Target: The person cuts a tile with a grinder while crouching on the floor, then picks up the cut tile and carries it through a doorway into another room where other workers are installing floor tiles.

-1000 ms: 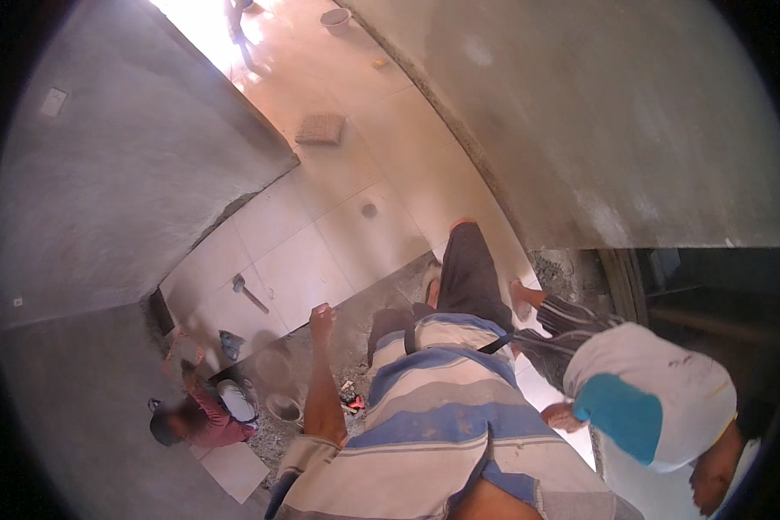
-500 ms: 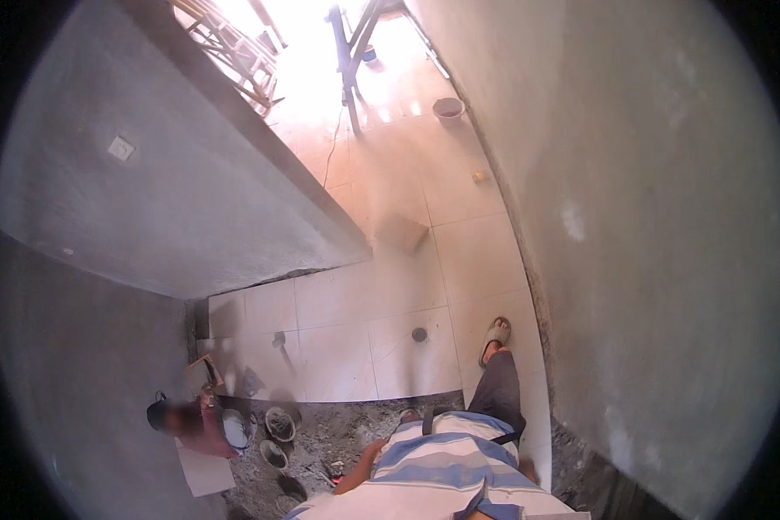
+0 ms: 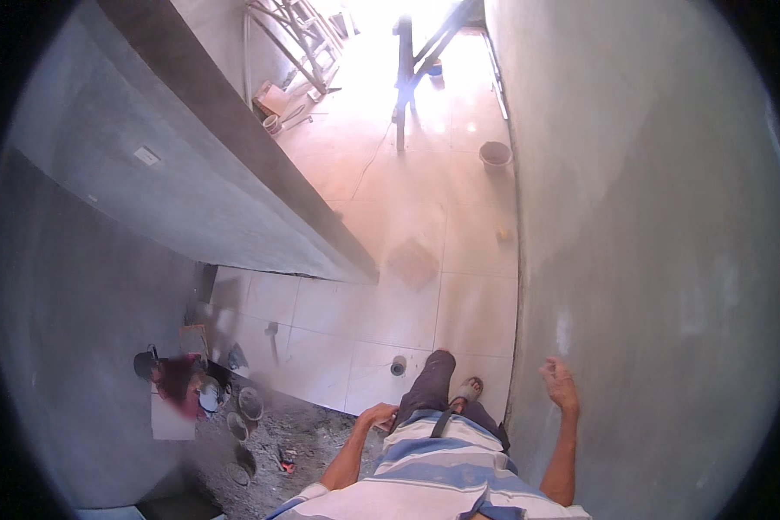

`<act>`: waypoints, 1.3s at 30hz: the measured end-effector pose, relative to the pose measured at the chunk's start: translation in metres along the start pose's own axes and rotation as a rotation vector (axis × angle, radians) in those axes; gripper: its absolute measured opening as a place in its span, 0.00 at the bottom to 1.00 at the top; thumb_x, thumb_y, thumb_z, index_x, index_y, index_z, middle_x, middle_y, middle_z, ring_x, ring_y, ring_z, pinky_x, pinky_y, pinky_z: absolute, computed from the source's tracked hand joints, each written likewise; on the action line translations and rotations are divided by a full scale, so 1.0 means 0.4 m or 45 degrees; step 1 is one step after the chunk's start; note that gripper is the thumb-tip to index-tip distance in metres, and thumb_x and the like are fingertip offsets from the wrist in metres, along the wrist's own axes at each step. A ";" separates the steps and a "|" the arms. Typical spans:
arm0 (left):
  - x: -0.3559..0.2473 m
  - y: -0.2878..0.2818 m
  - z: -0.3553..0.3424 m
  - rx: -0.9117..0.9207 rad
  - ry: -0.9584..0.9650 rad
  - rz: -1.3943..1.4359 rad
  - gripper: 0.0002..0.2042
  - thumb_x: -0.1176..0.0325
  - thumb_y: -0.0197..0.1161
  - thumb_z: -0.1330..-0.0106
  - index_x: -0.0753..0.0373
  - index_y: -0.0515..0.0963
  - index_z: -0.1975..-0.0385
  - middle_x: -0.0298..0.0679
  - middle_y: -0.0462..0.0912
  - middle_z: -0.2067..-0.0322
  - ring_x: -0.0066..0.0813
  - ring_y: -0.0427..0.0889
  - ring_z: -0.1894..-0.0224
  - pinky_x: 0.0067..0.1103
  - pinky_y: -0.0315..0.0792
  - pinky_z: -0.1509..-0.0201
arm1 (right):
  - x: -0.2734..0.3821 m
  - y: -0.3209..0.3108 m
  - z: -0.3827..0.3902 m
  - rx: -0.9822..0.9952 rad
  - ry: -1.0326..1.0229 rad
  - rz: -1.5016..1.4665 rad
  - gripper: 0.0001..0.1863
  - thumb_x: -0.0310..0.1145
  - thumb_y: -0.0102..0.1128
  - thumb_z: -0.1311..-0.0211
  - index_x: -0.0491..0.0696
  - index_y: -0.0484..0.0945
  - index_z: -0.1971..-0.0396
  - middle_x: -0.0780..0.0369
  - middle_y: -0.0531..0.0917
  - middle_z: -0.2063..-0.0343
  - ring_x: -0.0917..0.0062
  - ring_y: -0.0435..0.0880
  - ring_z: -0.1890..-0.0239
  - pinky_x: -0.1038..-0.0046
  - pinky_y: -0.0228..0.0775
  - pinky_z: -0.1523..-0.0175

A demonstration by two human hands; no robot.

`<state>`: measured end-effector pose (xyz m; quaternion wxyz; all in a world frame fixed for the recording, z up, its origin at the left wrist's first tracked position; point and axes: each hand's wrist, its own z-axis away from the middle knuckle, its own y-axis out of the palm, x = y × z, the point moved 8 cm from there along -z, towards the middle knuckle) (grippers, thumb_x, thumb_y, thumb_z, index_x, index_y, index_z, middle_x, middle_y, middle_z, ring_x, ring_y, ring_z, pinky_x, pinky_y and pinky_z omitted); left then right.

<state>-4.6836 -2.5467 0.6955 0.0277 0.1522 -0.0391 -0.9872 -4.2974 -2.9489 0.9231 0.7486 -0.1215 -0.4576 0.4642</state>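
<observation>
My left hand (image 3: 380,417) hangs beside my dark-trousered left thigh, loosely bent with fingers apart; nothing shows in it. Away from my right side, my right hand (image 3: 559,383) is raised near the grey wall (image 3: 641,286). Its fingers are slightly curled and apart, with nothing visible between them; I cannot tell whether they touch the wall. My legs step over pale floor tiles (image 3: 321,347). A round dark drain hole (image 3: 398,367) lies just ahead of my left hand. On the rough ground to the left lies a red-and-black tool (image 3: 287,462).
At the left a co-worker (image 3: 178,381) crouches near several mortar buckets (image 3: 250,403). A mallet (image 3: 272,336) lies on the tiles. Ahead stand a wall end (image 3: 355,260), a bucket (image 3: 495,155) by the right wall, a small yellow object (image 3: 503,235) and a dark trestle (image 3: 403,87).
I have stepped, and my left knee is now forward. My right hand has come into view by the wall, and my left hand now shows beside my thigh. The view has shifted.
</observation>
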 end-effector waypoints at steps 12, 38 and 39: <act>-1.097 -0.743 0.764 -2.822 1.212 0.074 0.30 0.60 0.62 0.13 0.73 0.64 0.21 0.58 0.71 0.26 0.56 0.69 0.23 0.48 0.63 0.19 | 0.238 0.207 -0.637 0.417 -0.192 0.007 0.31 0.48 0.67 0.20 0.44 0.78 0.28 0.45 0.89 0.38 0.53 0.88 0.34 0.56 0.79 0.30; -1.552 -1.138 0.946 -4.223 0.315 -0.029 0.68 0.19 0.69 0.38 0.64 0.44 0.12 0.61 0.52 0.17 0.66 0.48 0.12 0.72 0.50 0.19 | 0.508 0.028 -2.096 0.453 -0.465 0.434 0.18 0.42 0.60 0.21 0.43 0.85 0.48 0.53 0.92 0.59 0.62 0.93 0.62 0.54 0.88 0.56; -1.660 -1.225 0.933 -4.177 0.493 -0.013 0.68 0.19 0.69 0.38 0.64 0.44 0.12 0.61 0.52 0.17 0.66 0.48 0.12 0.72 0.50 0.19 | 0.564 -0.034 -2.196 0.461 -0.416 0.354 0.19 0.42 0.62 0.22 0.44 0.85 0.44 0.55 0.92 0.62 0.64 0.92 0.66 0.56 0.88 0.60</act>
